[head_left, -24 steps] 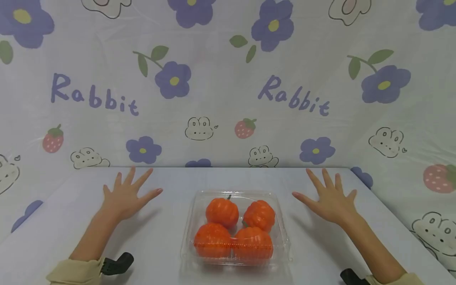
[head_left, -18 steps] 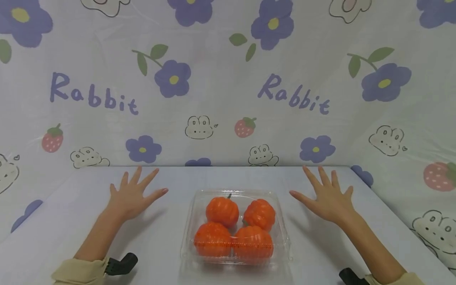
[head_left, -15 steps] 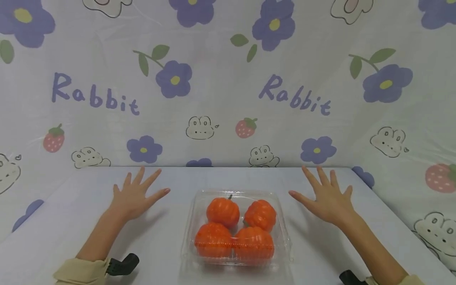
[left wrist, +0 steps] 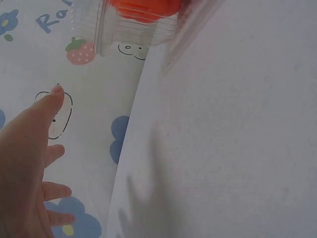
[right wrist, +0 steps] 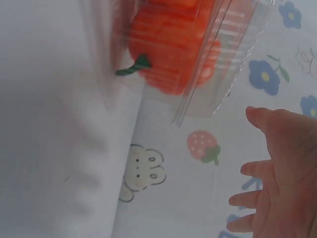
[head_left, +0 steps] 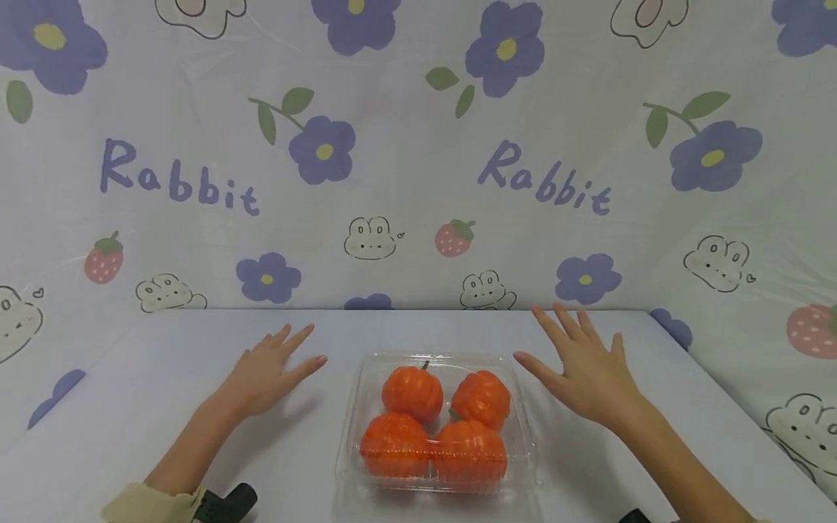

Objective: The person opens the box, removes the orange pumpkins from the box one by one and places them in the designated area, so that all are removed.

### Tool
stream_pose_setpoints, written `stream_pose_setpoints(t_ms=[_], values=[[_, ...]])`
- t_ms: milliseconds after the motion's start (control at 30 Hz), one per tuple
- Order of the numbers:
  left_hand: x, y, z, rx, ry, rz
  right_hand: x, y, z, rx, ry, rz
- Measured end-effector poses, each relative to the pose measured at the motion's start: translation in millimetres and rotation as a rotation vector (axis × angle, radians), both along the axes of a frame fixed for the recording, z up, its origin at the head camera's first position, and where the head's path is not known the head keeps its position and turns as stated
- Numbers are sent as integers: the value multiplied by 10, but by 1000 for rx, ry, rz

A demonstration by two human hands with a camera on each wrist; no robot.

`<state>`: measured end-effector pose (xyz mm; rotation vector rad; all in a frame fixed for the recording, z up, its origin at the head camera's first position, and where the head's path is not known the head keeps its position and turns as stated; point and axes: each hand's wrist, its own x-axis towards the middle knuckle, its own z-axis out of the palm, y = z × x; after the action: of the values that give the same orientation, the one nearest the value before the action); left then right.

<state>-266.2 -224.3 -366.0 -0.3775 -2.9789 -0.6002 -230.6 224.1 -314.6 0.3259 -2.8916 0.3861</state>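
Note:
A clear plastic clamshell box (head_left: 527,436) stands on the table, with several small orange pumpkins (head_left: 412,394) inside, some showing green stems. To its left, my left hand (head_left: 264,379) hovers above the table with fingers extended and thumb pointing towards the box. On the other side, my right hand (head_left: 593,374) is held up with fingers spread, its thumb nearer the box. Both hands hold nothing and stay apart from the box. The left wrist view shows an end of the box (left wrist: 133,32) beyond the thumb; in the right wrist view a green-stemmed pumpkin (right wrist: 171,49) shows through the plastic.
The white table (head_left: 340,330) reaches back to a hanging cloth (head_left: 405,138) printed with flowers, rabbits and strawberries. A black wrist mount (head_left: 229,505) sticks out from the left sleeve (head_left: 150,505); part of another (head_left: 633,517) shows by the right forearm.
Both hands have moved inward towards the box, the left one further to the right and the right one to the left. The left hand's fingers have tilted and look closer together. The box stays put.

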Motion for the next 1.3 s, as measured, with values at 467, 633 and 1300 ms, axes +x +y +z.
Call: stream_pose_setpoints(t_ms=[467, 633, 1300], values=[[258, 19, -128, 282, -6, -114, 197, -355, 135, 2, 72, 107], [348, 78, -158, 418, -15, -143, 223, -488, 97, -15, 87, 164], [569, 194, -440, 1152, -522, -189, 358, -1042, -34, -61, 73, 322]])
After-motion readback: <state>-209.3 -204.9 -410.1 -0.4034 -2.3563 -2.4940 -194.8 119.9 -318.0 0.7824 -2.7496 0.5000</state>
